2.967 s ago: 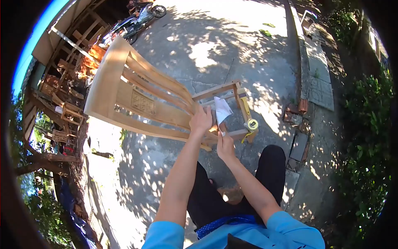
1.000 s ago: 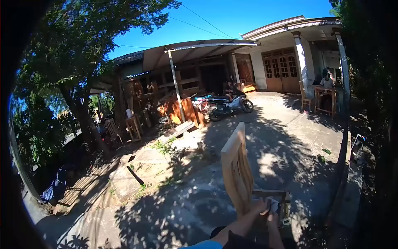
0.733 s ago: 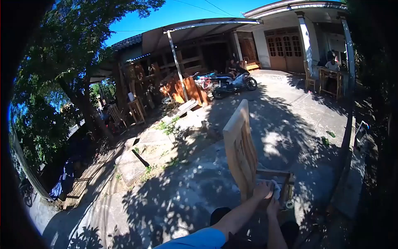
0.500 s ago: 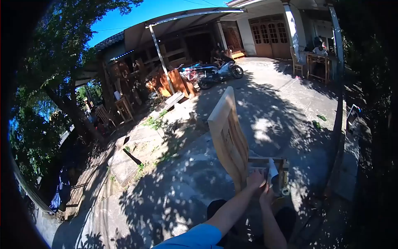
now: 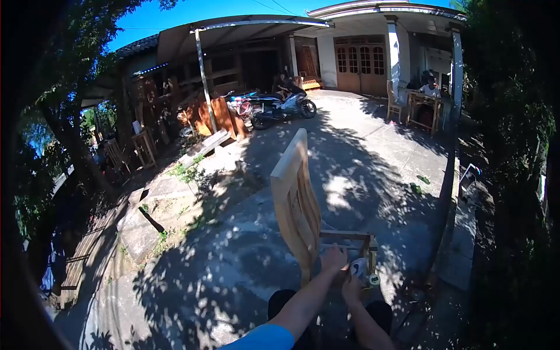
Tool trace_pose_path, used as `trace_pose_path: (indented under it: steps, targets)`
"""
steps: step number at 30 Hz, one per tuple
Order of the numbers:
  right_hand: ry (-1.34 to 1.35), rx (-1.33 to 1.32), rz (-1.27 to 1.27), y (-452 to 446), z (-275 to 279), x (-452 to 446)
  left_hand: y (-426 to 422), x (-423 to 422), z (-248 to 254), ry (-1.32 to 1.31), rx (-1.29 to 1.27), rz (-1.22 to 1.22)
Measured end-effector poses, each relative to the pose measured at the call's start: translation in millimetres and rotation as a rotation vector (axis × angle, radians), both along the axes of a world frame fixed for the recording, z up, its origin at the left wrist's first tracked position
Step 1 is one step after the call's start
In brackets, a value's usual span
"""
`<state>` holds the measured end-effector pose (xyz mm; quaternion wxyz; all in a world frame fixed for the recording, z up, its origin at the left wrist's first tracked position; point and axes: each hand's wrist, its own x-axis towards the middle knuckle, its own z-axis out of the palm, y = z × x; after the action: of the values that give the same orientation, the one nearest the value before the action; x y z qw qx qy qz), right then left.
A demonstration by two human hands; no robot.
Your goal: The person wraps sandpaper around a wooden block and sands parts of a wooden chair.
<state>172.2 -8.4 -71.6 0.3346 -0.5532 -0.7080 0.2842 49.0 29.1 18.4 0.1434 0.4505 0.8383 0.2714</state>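
Observation:
A bare wooden chair [image 5: 294,198] with a slatted, curved back stands right in front of me, its back to the left and its seat frame [image 5: 344,233] to the right. My left hand [image 5: 334,258] is closed over the seat area, fingers curled; whatever is in them is hidden. Close beside it, my right hand [image 5: 352,287] grips a curled white sheet [image 5: 359,267], paper-like, which sticks up between the hands and the frame's right side. A small pale roll [image 5: 374,280], like tape, is just right of my right hand.
Motorbikes [image 5: 286,108] are parked ahead by leaning wood panels [image 5: 221,115] and a metal post [image 5: 205,81]. A person [image 5: 430,90] sits at a wooden table [image 5: 424,108] at the back right. A low concrete curb [image 5: 458,245] runs along the right.
My view has tilted up and turned right, so the scene sits further left. The white sheet stood upright before; now it is lower and curled by my right hand.

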Motion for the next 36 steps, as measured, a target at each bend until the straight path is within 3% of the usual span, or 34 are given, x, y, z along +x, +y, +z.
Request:
trace_pose_path:
  steps: [1,3,6,11,14,17,21,23,27,29,32,35,36]
  targets:
    - [-0.011,0.006,-0.003,0,8,1,-1,1,-4,0.010,0.005,0.015]
    - [0.225,0.102,-0.048,-2,3,-11,1,-7,-3,-0.048,-0.118,-0.037]
    - [-0.015,0.094,0.018,13,-29,-2,3,-5,-9,0.015,-0.086,-0.050]
    - [0.082,0.050,0.007,5,13,-8,13,-10,-12,0.098,-0.065,-0.021]
    - [0.025,0.048,0.021,-5,8,-5,-1,-9,-11,0.003,-0.086,-0.055]
    - [-0.032,0.023,0.068,9,-9,1,-1,-5,-20,0.104,-0.005,0.006]
    - [0.298,0.173,0.085,-16,45,-3,-13,-3,-22,0.128,0.013,-0.003]
    - [0.269,0.138,0.041,-14,26,-4,-18,-3,-15,0.030,-0.016,-0.018]
    - [0.137,0.152,0.071,5,-19,3,-16,-1,-20,0.108,0.018,-0.066]
    - [0.173,0.133,0.099,2,-15,2,-17,-4,-25,0.109,0.005,-0.060]
    - [0.290,0.101,0.079,-15,43,1,-12,-8,-26,0.106,-0.013,-0.052]
    - [0.317,0.207,0.065,-9,17,0,-15,-3,-20,0.110,-0.056,-0.073]
    - [0.209,0.211,0.075,2,-10,1,-21,4,-12,0.108,0.006,-0.046]
